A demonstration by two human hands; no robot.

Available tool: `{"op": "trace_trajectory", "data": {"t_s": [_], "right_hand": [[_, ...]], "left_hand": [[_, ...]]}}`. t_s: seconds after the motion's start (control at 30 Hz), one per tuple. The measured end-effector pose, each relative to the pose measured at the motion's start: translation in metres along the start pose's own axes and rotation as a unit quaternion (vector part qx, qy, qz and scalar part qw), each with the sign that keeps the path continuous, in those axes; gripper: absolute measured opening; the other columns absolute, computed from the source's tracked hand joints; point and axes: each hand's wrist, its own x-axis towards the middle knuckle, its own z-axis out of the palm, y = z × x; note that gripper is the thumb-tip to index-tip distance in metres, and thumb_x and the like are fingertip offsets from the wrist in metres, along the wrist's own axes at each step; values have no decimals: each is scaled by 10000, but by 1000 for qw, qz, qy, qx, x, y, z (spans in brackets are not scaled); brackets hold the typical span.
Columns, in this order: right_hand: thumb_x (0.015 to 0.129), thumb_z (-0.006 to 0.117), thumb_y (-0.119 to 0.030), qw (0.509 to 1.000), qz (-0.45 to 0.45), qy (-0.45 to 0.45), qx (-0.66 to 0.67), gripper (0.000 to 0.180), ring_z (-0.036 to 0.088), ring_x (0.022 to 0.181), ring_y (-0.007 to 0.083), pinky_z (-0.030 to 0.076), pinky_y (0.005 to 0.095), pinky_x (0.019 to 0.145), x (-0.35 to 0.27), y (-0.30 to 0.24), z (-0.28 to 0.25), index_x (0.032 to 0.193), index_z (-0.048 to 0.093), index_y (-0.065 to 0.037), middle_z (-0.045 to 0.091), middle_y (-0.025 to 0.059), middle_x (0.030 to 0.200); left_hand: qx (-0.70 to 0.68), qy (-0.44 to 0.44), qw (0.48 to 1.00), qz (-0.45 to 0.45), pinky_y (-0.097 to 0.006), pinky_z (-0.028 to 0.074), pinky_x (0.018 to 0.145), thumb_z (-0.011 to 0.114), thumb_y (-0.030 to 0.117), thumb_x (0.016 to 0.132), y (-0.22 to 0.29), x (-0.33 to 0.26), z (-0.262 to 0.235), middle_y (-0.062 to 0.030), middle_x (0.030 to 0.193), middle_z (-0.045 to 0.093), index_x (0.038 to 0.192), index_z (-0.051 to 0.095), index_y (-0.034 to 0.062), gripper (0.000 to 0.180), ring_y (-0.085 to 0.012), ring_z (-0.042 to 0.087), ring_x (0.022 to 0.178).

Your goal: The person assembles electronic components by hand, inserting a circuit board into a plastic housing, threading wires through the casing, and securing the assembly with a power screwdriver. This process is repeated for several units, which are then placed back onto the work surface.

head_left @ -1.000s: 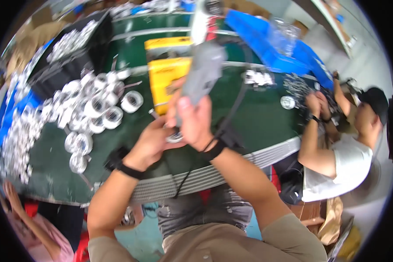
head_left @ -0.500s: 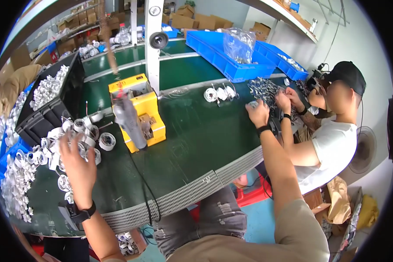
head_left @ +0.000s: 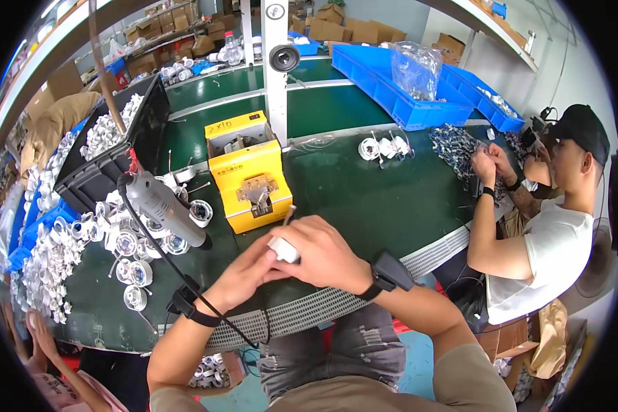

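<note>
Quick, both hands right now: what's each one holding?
Left hand: closed on the small white part, from below.
Right hand: closed over the same part, from above.

A factory assembly line: a long green conveyor bench (head_left: 364, 199) carries a yellow screw feeder (head_left: 248, 172), with a hanging electric screwdriver (head_left: 159, 206) left of it, heaps of small white round parts (head_left: 48, 261) farther left, blue bins (head_left: 398, 89) behind, and cardboard boxes (head_left: 336, 20) beyond.

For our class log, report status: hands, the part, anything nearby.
Left hand and right hand together on small white part. Electric screwdriver hangs left, untouched. Yellow box beyond the hands.
</note>
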Motion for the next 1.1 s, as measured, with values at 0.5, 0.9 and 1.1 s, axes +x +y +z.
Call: {"op": "trace_trajectory", "data": {"t_s": [0.5,0.9,1.1], "right_hand": [[842,670,-32,895,59,-75,436,328,588,1038,186,480,324,913,21,47,20,1146,559,22,585,102,1102],[818,652,-50,939,9,-75,336,83,554,752,195,437,314,684,10,44,22,795,579,-19,576,58,805],[775,671,-45,976,-11,-12,217,113,540,687,229,435,317,615,10,33,25,756,562,-22,552,71,751]], "left_hand": [[-146,67,984,76,-323,473,797,510,273,802,25,-8,-20,-162,1198,577,1343,411,-16,622,-251,584,1019],[-200,69,977,-3,-374,520,697,428,273,852,14,0,-28,-133,1179,574,1329,435,42,530,-266,611,915],[-190,52,980,-18,-374,548,689,421,272,886,15,3,-28,-114,1141,593,1356,407,30,529,-244,622,906]]}}
